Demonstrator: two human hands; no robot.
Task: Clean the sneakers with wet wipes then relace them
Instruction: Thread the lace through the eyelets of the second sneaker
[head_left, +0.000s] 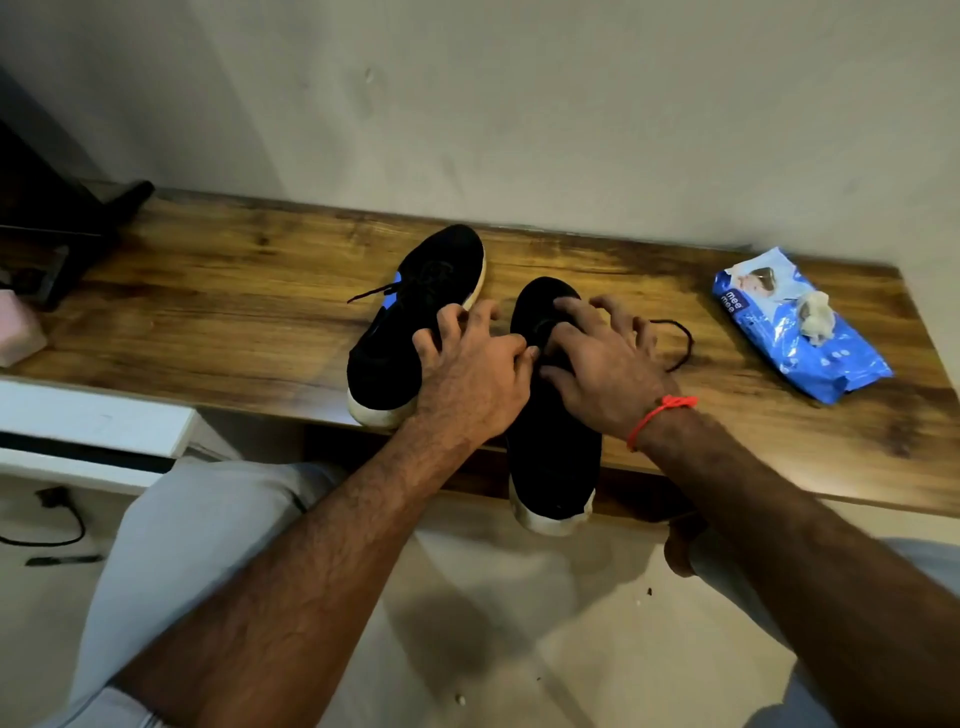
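Sneakers lie on the table; both hands' fingers pinch a lace; wipes pack open.

Two black sneakers on table edge; blue wipes pack right.

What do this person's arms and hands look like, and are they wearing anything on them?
Both forearms are bare and hairy, with no sleeves, gloves, rings or watch in view. The left hand has nothing on it. The right hand has a thin red-orange thread tied round its wrist, knotted on top.
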